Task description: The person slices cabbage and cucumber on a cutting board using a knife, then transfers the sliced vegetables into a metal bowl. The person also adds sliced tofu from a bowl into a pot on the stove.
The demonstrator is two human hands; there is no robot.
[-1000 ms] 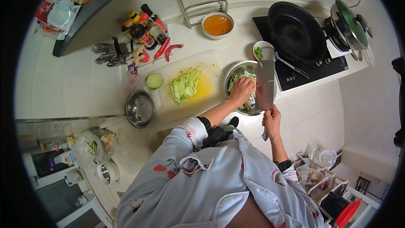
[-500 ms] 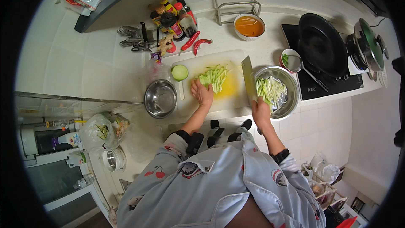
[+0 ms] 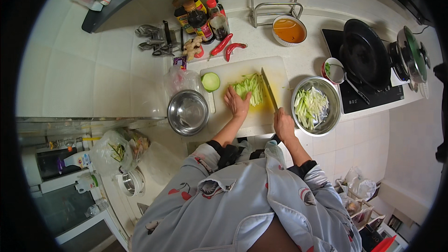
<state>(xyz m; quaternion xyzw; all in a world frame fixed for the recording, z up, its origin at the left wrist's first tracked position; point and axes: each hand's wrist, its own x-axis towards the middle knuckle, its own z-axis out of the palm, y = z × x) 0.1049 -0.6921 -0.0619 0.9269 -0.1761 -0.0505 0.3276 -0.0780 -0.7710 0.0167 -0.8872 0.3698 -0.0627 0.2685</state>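
My left hand [image 3: 237, 102] presses flat on a pile of pale green vegetable strips [image 3: 249, 87] on the white cutting board [image 3: 242, 67]. My right hand [image 3: 283, 123] grips the handle of a cleaver [image 3: 269, 88], whose blade stands on the board just right of the pile. A round green vegetable end piece [image 3: 210, 81] lies at the board's left edge. To the right, a steel bowl [image 3: 326, 121] holds more cut strips [image 3: 310, 106].
An empty steel bowl [image 3: 187, 112] sits left of the board. Behind it are sauce bottles [image 3: 200, 16], ginger [image 3: 192, 46], two red chillies [image 3: 227, 46], an orange-sauce bowl [image 3: 289, 30] and a wire rack [image 3: 274, 0]. A black pan [image 3: 364, 53] is on the hob, right.
My left hand went from the right steel bowl back to the strips on the board. The cleaver came down from over that bowl onto the board beside the pile.
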